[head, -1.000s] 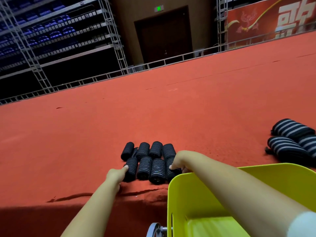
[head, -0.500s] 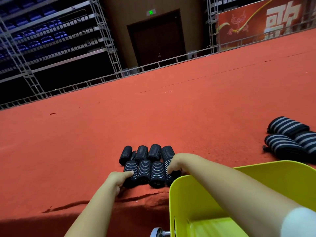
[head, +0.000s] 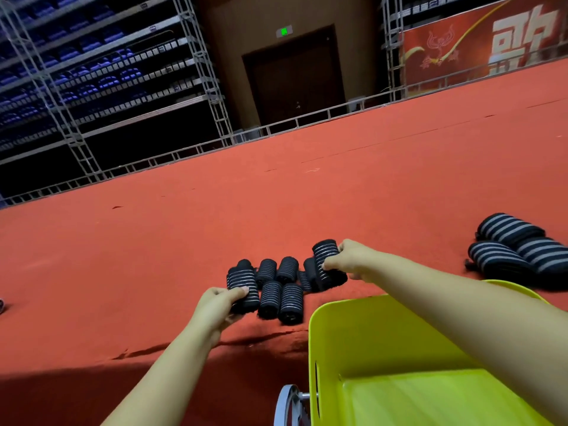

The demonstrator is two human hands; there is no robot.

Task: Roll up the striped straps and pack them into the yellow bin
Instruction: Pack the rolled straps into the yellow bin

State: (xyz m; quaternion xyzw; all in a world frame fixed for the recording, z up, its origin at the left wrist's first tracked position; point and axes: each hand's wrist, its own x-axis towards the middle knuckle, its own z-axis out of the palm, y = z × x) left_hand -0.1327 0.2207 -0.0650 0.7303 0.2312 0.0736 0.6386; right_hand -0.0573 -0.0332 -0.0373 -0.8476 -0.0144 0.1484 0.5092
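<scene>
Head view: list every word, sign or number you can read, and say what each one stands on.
"歌": large white character on the red banner at upper right, partly cut off by the railing.
Green exit sign above the dark door: lit, but its symbol is too blurred to read.
Small pale tags along the grandstand seating: too small to read.
Rolled straps, yellow bin: no text visible.

Left hand (head: 218,305) gripping roll (head: 243,289), right hand (head: 353,260) gripping another roll (head: 326,264)
</scene>
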